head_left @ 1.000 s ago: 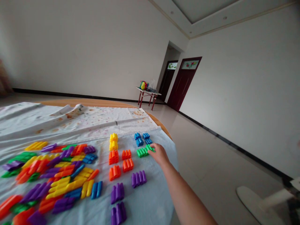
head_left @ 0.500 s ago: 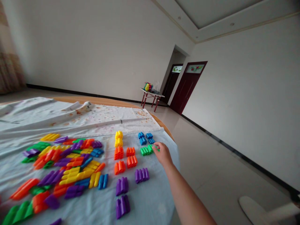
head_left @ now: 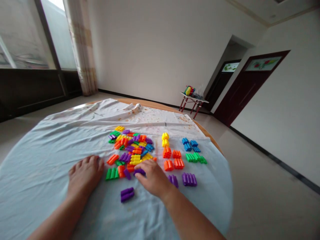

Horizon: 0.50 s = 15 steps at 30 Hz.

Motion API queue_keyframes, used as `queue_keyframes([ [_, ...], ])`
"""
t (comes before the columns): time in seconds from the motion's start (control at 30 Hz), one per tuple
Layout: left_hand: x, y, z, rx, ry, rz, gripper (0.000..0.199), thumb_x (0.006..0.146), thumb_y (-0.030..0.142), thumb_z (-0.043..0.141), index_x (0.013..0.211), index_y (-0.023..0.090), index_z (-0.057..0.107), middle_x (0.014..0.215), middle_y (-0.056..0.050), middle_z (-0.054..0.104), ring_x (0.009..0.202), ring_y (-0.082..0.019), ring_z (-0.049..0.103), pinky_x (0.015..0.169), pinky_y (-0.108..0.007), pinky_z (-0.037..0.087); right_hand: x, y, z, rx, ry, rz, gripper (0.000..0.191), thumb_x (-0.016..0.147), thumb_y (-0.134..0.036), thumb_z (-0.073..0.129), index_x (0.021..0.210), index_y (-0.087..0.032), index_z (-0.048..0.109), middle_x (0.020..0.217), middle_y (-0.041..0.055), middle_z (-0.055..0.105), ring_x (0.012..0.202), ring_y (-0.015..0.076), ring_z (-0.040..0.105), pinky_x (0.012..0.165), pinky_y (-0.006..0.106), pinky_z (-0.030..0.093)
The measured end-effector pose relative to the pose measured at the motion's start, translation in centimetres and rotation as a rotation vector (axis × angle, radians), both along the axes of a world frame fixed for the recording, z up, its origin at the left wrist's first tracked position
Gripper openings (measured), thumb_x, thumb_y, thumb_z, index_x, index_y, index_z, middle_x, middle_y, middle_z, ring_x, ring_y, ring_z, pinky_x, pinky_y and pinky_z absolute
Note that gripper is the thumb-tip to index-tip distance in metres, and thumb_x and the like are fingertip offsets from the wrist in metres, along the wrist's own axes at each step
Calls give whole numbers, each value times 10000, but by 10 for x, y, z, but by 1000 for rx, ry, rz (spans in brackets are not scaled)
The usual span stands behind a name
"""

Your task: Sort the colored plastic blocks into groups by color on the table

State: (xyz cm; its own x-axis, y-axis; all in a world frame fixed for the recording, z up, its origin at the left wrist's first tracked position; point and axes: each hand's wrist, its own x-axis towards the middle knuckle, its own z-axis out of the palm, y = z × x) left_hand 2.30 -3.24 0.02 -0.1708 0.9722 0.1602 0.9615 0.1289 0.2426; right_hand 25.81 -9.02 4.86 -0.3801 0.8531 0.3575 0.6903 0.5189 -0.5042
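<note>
My left hand lies flat on the light blue cloth, fingers stretched out and holding nothing. To its right spreads a loose pile of ridged plastic toy blocks in several colours, with a green block nearest that hand. At the pile's near edge my right hand has thumb and fingers around a purple block, which it partly covers. Another purple block lies apart, closer to me. Right of the hand stand sorted groups: yellow blocks, orange blocks, blue blocks, green blocks and purple blocks.
A blue and white cloth with folds and stains covers the round wooden table. Across the room a small table carries a colourful bag. Beyond are dark red doors, a window and a curtain at left.
My right hand has left the green row at the right and moved left to the pile. The green row is now longer. The view has swung left, bringing my left hand in.
</note>
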Motion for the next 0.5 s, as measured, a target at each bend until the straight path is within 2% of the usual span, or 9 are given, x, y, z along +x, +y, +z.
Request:
queue_keyframes([
  [0.13,0,-1,-2,38,-9,3,484,876,424,207,1121,175,541,1216,-116,538,1124,-295,455,965,-442,289,-52,17,-10,13,-130,89,191,795,-206,607,985,-210,629,968,24,667,951,179,545,896,316,382],
  [0.23,-1,-2,-4,63,-1,6,467,871,392,222,1131,165,536,1214,-113,545,1124,-287,461,965,-437,291,-75,26,-13,-1,-223,101,278,765,-247,632,1041,-223,605,1014,35,658,1002,215,504,904,375,367],
  [0.43,0,-4,-2,60,30,4,474,867,400,220,1156,161,511,1241,-106,531,1134,-280,459,977,-423,283,-81,30,-17,-3,-372,90,223,754,-221,606,977,-217,611,971,59,652,994,258,478,877,456,356],
  [0.5,-1,-4,-1,38,32,2,475,867,409,212,1164,174,499,1246,-94,528,1134,-278,458,979,-418,280,-80,27,-16,8,-367,108,293,737,-250,623,1028,-230,600,994,55,644,1005,264,476,883,459,353],
])
